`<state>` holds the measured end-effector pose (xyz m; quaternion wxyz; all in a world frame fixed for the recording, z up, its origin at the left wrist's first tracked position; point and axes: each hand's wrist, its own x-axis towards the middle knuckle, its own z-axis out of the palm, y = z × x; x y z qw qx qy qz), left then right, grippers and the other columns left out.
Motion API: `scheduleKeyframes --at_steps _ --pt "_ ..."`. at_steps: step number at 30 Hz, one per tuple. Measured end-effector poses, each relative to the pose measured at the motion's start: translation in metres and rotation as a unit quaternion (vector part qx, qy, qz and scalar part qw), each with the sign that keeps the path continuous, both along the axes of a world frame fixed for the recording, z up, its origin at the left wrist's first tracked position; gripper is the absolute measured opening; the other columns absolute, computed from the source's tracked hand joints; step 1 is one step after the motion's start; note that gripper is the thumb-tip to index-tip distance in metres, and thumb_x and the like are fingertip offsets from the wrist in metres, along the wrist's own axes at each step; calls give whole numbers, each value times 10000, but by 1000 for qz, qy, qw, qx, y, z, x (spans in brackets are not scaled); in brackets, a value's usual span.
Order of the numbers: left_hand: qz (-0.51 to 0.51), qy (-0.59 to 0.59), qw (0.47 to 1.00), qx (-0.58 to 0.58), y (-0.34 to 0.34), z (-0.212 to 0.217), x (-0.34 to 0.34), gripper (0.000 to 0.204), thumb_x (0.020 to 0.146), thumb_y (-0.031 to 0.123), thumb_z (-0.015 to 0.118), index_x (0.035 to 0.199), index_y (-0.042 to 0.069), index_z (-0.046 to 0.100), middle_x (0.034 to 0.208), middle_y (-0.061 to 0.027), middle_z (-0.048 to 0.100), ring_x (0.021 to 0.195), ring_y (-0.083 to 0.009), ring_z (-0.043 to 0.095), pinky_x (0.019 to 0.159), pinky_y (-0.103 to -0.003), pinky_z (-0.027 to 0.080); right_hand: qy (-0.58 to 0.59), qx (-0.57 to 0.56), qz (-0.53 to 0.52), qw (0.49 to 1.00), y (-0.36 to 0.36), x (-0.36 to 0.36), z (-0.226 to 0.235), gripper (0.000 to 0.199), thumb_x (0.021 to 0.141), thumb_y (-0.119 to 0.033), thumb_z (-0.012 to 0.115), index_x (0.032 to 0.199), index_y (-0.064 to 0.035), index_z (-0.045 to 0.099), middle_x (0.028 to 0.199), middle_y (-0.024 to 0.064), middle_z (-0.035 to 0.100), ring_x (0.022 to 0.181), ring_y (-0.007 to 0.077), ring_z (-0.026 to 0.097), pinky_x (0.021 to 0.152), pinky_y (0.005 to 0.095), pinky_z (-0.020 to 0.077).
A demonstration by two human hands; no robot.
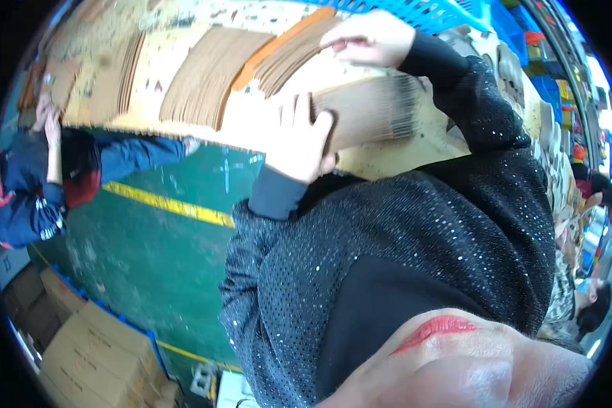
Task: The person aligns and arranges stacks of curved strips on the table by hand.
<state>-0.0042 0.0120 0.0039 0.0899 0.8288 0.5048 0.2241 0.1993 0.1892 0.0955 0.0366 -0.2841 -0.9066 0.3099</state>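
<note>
Showing the wearer's face nearest the camera, lower right. At upper centre, touching the brown stack on the tabletop with the spread left hand; curling the right hand farther up, cannot tell whether gripping. Could topple it by pressing unevenly.

Bright; hands overexposed; edges fisheye-bent, corners black.
</note>
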Motion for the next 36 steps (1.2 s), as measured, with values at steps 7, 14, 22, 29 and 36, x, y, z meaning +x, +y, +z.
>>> scheduleKeyframes --at_steps 7,14,22,29,36 --pt "-8 30 999 -26 -4 2 -1 695 620 293 790 1241 65 579 1440 -316 445 1322 -496 464 1027 -603 409 -170 266 -184 931 217 111 -2 497 798 -257 829 1234 -75 678 1023 147 746 915 269 705 830 419 560" --pt "-14 29 998 -53 -3 10 0 678 607 244 852 1194 44 578 1477 -322 422 1375 -476 412 1064 -582 383 -209 282 -188 917 279 127 -89 447 884 -329 706 1231 -48 717 1207 223 708 1101 369 669 1001 424 514" --pt "0 38 998 -46 -3 3 0 714 636 288 804 1267 47 574 1444 -309 450 1365 -477 432 1053 -588 387 -217 254 -169 927 173 80 22 345 986 -237 569 1272 -97 704 1215 229 699 1069 379 673 943 440 514" --pt "3 32 997 -71 -5 3 -4 734 632 279 820 1284 53 569 1451 -304 437 1375 -476 422 1056 -593 383 330 344 -329 815 110 46 97 243 996 -251 656 1138 -54 669 832 162 687 760 281 674 717 382 537" --pt "-6 32 999 -34 1 4 -1 677 645 284 810 1240 56 582 1425 -292 465 1351 -471 445 1046 -592 392 83 175 33 980 26 66 -21 311 1003 -254 656 1252 -68 676 1087 134 688 973 272 673 856 361 534"
